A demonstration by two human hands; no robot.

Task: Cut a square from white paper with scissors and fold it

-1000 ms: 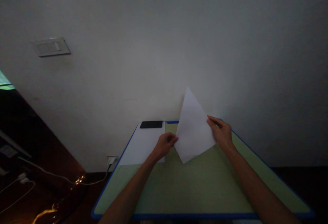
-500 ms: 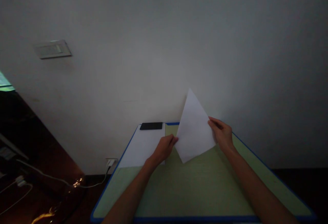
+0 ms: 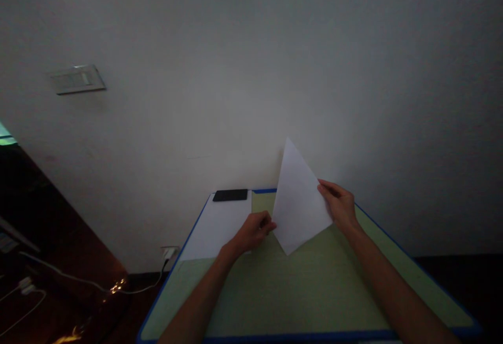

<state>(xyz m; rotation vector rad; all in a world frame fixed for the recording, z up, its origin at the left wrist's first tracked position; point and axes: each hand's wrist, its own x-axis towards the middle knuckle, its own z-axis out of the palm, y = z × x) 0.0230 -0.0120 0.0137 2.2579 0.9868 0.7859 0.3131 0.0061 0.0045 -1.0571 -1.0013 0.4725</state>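
Observation:
I hold a white sheet of paper [image 3: 298,202] up over the green table [image 3: 298,291], one corner pointing up against the wall and another down near the tabletop. My left hand [image 3: 253,231] pinches the sheet's left edge, fingers closed. My right hand [image 3: 340,205] grips its right edge, with the thumb on the front. A second white sheet [image 3: 218,226] lies flat on the table's far left part, just left of my left hand.
A black phone [image 3: 230,195] lies at the table's far edge on the flat sheet. The table has a blue rim [image 3: 168,281] and stands against a white wall. A switch plate [image 3: 76,79] is on the wall. White cables [image 3: 78,281] run across a dark surface at left.
The held sheet has shifted slightly right and down, its lower corner now closer to the tabletop. Both hands kept their hold. The view drifted a little.

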